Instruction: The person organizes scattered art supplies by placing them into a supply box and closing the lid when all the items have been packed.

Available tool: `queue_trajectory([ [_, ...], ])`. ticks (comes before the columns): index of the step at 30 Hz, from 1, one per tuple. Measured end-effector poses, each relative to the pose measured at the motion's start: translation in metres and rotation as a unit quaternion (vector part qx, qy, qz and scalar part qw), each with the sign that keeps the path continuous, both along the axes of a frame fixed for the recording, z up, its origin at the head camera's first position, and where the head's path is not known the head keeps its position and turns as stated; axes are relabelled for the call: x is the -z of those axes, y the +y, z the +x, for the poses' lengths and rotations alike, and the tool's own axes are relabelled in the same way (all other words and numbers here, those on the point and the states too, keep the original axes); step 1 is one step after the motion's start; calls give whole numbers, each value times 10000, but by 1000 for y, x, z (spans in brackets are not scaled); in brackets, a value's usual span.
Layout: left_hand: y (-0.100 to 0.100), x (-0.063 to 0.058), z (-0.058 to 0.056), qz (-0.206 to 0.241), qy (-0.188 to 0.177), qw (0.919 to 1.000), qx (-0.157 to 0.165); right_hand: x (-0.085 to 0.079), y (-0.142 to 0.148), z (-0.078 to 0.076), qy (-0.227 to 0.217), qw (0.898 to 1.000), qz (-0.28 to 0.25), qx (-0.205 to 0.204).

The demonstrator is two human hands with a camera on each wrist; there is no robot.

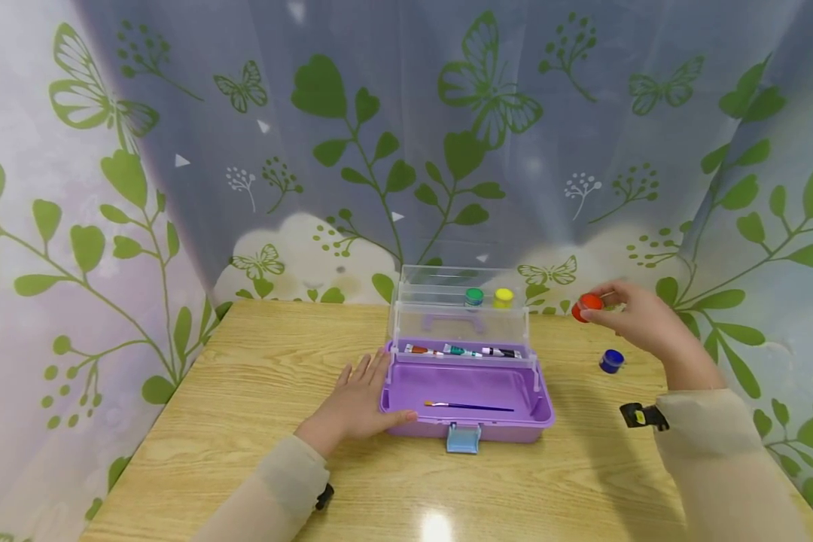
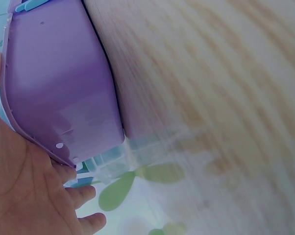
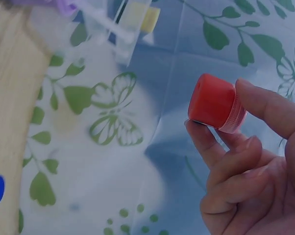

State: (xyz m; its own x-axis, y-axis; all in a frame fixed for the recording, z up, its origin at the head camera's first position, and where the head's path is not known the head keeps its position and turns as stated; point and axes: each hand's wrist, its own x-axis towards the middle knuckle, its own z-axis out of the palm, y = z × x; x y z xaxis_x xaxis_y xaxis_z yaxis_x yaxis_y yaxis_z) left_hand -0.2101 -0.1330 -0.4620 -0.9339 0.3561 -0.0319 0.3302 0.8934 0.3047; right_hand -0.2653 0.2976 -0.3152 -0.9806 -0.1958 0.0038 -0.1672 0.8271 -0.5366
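A red paint pot (image 3: 212,101) is pinched between the thumb and fingers of my right hand (image 1: 640,320), raised to the right of the purple paint box (image 1: 470,431). My left hand (image 1: 355,403) rests against the box's left side with its fingers spread, the thumb lying over the front rim. Inside the open box lies a paintbrush (image 1: 470,406). Behind it, a clear tray (image 1: 461,320) bears several paint tubes (image 1: 462,351) low down, with a green paint pot (image 1: 473,296) and a yellow paint pot (image 1: 503,298) higher up.
On the wooden table (image 1: 257,376), a blue paint pot (image 1: 611,361) stands below my right hand. The box's light blue latch (image 1: 464,438) hangs down at the front. A leaf-patterned curtain (image 1: 406,135) closes off the back and both sides.
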Motion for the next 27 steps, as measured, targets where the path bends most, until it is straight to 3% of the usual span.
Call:
queue_trajectory([
  [20,0,1,0,-22,-55,10000,3,-24,-63,-18,203,9985,-401,-313],
  [27,0,0,0,4,-50,10000,7,-25,-80,-26,242,9971,-633,-356],
])
